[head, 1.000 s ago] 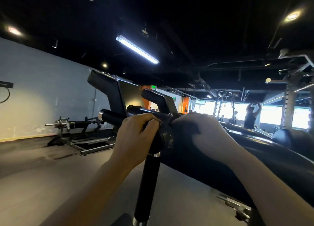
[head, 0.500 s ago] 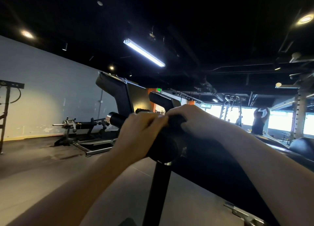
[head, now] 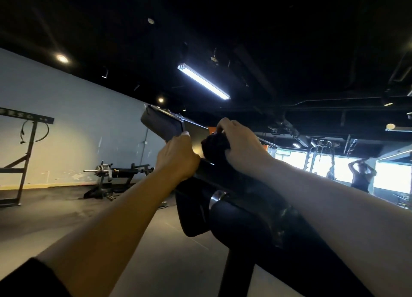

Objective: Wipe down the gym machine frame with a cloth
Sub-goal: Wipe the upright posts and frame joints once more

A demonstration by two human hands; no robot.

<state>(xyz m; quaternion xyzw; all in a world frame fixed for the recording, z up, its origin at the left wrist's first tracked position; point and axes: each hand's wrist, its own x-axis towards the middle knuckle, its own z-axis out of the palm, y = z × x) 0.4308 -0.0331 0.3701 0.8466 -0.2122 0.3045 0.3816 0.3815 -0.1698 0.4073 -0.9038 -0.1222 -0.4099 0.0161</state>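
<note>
The black gym machine frame (head: 240, 212) rises from the lower right toward the middle, with a padded block and a chrome collar below my hands. My left hand (head: 176, 157) grips a part of the frame near the angled back pad (head: 162, 124), fingers curled around it. My right hand (head: 239, 144) holds a dark cloth (head: 215, 146) bunched against the frame's upper bar. Both forearms reach up from the bottom of the view. The bar under the cloth is hidden.
A low plate-loaded machine (head: 116, 174) sits on the floor by the blue wall. A black rack frame (head: 22, 154) stands at far left. A person (head: 361, 175) stretches at the right in front of bright windows. Grey floor spreads at lower left.
Both hands have moved up along the frame, from the horizontal handle toward the upper bar and back pad. The camera tilted upward, and the cloth now shows under my right hand.
</note>
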